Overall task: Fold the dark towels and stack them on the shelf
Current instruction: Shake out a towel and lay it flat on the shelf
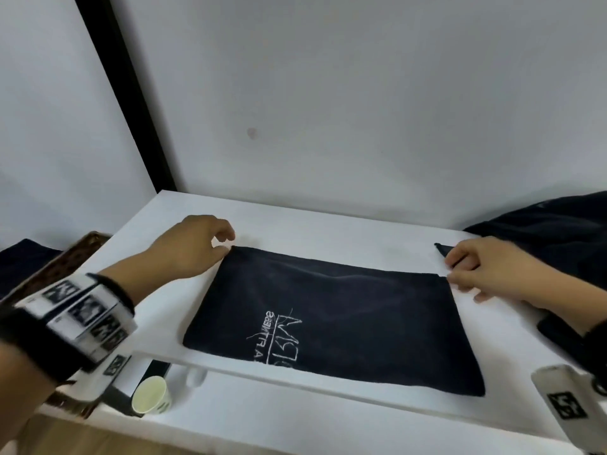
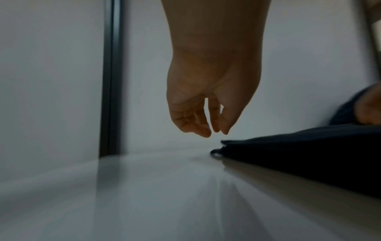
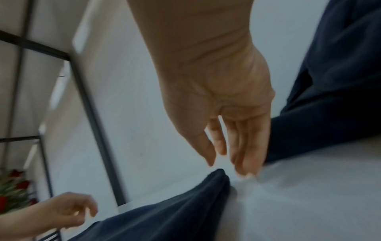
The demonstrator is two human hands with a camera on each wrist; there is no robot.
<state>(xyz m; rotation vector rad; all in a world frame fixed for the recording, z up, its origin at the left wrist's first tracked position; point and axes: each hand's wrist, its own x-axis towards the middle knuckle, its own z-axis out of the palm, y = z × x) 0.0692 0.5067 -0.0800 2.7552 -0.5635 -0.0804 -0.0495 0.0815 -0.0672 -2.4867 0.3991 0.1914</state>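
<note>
A dark navy towel (image 1: 328, 310) with a white stitched logo lies flat on the white shelf (image 1: 295, 224), folded into a wide rectangle. My left hand (image 1: 226, 243) hovers at its far left corner, fingers loosely curled. In the left wrist view that hand (image 2: 214, 132) hangs just above the towel's corner (image 2: 226, 143) and holds nothing. My right hand (image 1: 451, 269) is at the far right corner. The right wrist view shows its fingers (image 3: 245, 163) straight, tips on the shelf beside the towel's raised corner (image 3: 218, 177), not gripping it.
A heap of more dark towels (image 1: 558, 231) lies at the shelf's back right, close to my right hand. A black frame post (image 1: 131, 103) stands at the back left. Below left are a woven basket (image 1: 65, 257) and a paper cup (image 1: 152, 395).
</note>
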